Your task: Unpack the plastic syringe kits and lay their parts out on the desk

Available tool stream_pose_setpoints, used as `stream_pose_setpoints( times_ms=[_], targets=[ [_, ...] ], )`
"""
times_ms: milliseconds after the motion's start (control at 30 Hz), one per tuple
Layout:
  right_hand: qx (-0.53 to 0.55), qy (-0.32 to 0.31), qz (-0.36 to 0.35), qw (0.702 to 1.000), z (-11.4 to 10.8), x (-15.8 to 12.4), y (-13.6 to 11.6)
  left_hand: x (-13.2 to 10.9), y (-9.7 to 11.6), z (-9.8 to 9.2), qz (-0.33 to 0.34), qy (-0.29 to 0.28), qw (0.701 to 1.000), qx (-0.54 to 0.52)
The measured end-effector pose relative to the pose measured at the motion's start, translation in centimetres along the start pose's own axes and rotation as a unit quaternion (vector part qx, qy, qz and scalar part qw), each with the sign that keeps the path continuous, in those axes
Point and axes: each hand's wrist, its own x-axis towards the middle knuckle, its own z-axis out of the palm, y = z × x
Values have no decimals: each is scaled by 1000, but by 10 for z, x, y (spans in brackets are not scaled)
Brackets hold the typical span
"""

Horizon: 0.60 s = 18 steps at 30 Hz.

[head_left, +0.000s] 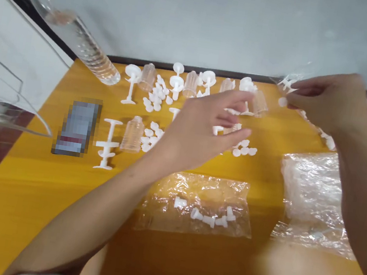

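Note:
My left hand (202, 129) hovers over the middle of the table, fingers apart and nothing visible between them. It partly hides groups of white plastic parts and clear bottles behind it. Farther right, my right hand (328, 102) is closed in a pinch. A small round white plastic piece (282, 101) shows at its fingertips, beside another white part (286, 84) and some clear film, somewhat blurred. Below my left hand lies a clear plastic bag (160, 215) with several short white fittings (208, 220) on or in it. Small white caps (244, 149) are clustered near my left fingertips.
Clear ribbed bottles (133, 134) and white stemmed discs (131, 83) stand in groups at the back. A phone (79, 125) lies left, beneath a tilted-looking red-capped water bottle (89, 48). A crumpled clear bag (309, 199) lies right. A wall (222, 23) bounds the table's back.

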Motion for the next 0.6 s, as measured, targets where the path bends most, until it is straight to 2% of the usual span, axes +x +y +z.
stream_pose_setpoints(
  times_ms=[67, 167, 267, 333, 400, 500, 567, 600],
  targets=[
    [-29, -35, 24, 999, 12, 33, 13, -25, -2, -24, -36, 39, 998, 16],
    [-61, -75, 49, 994, 37, 67, 22, -66, -17, -50, -78, 68, 993, 49],
    [-68, -96, 42, 992, 56, 80, 17, -99, -36, -62, -112, 76, 988, 75],
    [-72, -110, 36, 991, 59, 82, 11, -114, -44, -65, -132, 81, 984, 83],
    [-75, -120, 36, 989, 53, 83, 8, -124, -47, -69, -147, 88, 982, 84],
    [-112, -85, 33, 989, 31, 71, 13, -139, -47, -75, -178, 105, 975, 83],
    [-136, -42, -8, 990, 13, 39, 20, -151, -45, -79, -208, 113, 969, 73],
    [-140, -27, -42, 989, 6, 13, 23, -158, -45, -80, -227, 110, 966, 61]
  ],
)
